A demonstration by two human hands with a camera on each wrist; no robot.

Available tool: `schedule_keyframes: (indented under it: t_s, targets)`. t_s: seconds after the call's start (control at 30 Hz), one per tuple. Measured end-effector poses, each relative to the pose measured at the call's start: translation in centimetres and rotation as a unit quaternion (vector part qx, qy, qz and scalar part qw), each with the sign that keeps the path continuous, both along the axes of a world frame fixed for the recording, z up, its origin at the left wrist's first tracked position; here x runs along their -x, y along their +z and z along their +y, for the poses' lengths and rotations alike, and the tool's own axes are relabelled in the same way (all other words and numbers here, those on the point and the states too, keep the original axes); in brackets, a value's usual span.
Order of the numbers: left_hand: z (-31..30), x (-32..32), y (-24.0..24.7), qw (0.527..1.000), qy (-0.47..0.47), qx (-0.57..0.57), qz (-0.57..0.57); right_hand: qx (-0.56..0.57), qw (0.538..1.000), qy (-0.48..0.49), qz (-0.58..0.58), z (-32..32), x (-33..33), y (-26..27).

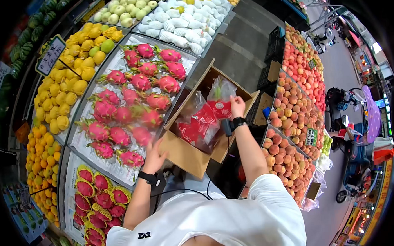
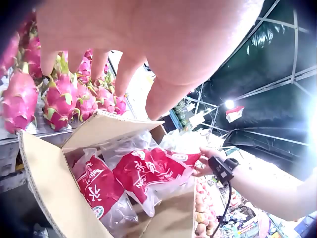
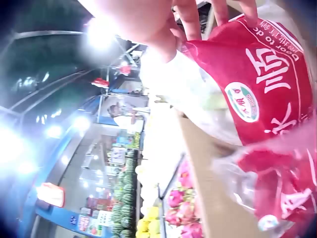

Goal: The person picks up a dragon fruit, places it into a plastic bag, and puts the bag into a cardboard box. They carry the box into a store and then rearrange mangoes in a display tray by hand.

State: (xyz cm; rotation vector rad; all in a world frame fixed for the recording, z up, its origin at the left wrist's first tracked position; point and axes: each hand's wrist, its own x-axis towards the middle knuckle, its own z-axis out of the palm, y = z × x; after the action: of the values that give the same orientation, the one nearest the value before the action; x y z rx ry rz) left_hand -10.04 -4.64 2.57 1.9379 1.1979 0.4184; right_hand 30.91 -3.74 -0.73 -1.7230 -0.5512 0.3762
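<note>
An open cardboard box [image 1: 180, 151] holds several clear plastic bags with red printed panels. At its right side my right hand [image 1: 237, 107] pinches the edge of a red-and-clear bag [image 1: 221, 108]; the right wrist view shows the fingers [image 3: 190, 22] on the top of this bag [image 3: 257, 74]. My left hand [image 1: 153, 159] is beside the box's left flap, close to a pink dragon fruit [image 1: 141, 136]. Its fingers are spread and hold nothing in the left wrist view, over the dragon fruits [image 2: 62, 101]. Whether a fingertip touches a fruit, I cannot tell.
Trays of dragon fruit [image 1: 119, 135], yellow fruit [image 1: 55, 98] and netted dragon fruit [image 1: 95, 202] stand on the left. Peaches [image 1: 288, 101] fill crates on the right. Grey floor [image 1: 241, 37] shows beyond the box. A black cable hangs from the right wrist.
</note>
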Motion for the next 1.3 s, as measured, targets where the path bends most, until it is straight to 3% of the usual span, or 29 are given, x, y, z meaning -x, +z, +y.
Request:
schedule_keyframes:
  t_s: [0.3,0.37,0.43,0.47,0.5,0.57,0.63,0.7,0.77,0.83,0.87,0.9,0.97,1.0,1.03,1.07,1.1,1.13,1.17,1.3]
  targets:
    - [-2.9,3.3,3.2,0.996,0.003,-0.016,-0.089,-0.171,0.969,0.179,0.017,0.0,5.1,20.0]
    - [-2.6,3.1,3.6,0.989,0.075,-0.046,-0.116,-0.187,0.956,0.215,0.070,-1.4,7.6,24.9]
    - [-2.3,3.1,5.3,0.978,0.099,0.009,-0.183,-0.161,0.940,0.278,0.116,-3.1,9.6,28.9]
    - [-2.8,3.0,6.1,0.932,0.145,0.166,-0.286,-0.170,0.938,0.279,0.115,-3.9,10.8,30.4]
    - [-3.5,2.7,8.6,0.849,0.188,0.316,-0.380,-0.162,0.918,0.308,0.190,-4.5,12.3,31.7]
    - [-3.9,3.2,9.4,0.757,0.125,0.453,-0.455,-0.141,0.881,0.346,0.290,-5.3,15.5,33.3]
    - [-4.7,3.6,10.8,0.597,0.024,0.590,-0.543,-0.106,0.850,0.403,0.323,-5.7,18.9,33.5]
    - [-6.3,4.1,12.9,0.505,-0.093,0.601,-0.613,-0.078,0.825,0.432,0.356,-6.6,23.0,33.9]
    - [-7.0,5.4,12.6,0.515,-0.070,0.587,-0.621,-0.046,0.814,0.442,0.375,-7.2,26.4,33.7]
    - [-8.5,6.8,12.4,0.561,0.084,0.443,-0.694,-0.072,0.794,0.486,0.358,-7.3,28.4,33.2]
    - [-9.0,8.2,12.4,0.524,0.115,0.472,-0.700,-0.065,0.788,0.497,0.358,-7.2,29.0,33.4]
    - [-9.2,10.0,12.1,0.521,0.124,0.464,-0.705,-0.055,0.789,0.545,0.279,-7.5,29.5,33.6]
    - [-9.3,13.2,11.4,0.295,-0.137,0.625,-0.710,-0.105,0.792,0.597,0.070,-7.7,30.9,33.8]
    - [-10.4,13.6,13.1,0.317,-0.066,0.553,-0.768,-0.179,0.808,0.562,0.003,-8.0,32.1,34.2]
    - [-10.5,14.1,13.0,0.321,-0.061,0.547,-0.770,-0.252,0.815,0.518,-0.063,-8.5,33.1,34.8]
    - [-10.1,14.7,12.7,0.409,0.043,0.524,-0.746,-0.336,0.772,0.500,-0.200,-8.4,33.4,35.6]
    - [-9.8,15.0,12.7,0.488,0.147,0.492,-0.706,-0.315,0.716,0.508,-0.362,-9.1,33.2,37.5]
    - [-10.2,15.2,14.6,0.549,0.110,0.470,-0.682,-0.334,0.666,0.527,-0.409,-9.1,33.6,38.2]
    - [-10.6,15.4,14.8,0.548,0.114,0.469,-0.683,-0.351,0.612,0.544,-0.455,-9.2,34.0,38.6]
    - [-11.9,16.3,14.8,0.568,0.146,0.363,-0.724,-0.394,0.604,0.507,-0.473,-10.3,35.0,39.0]
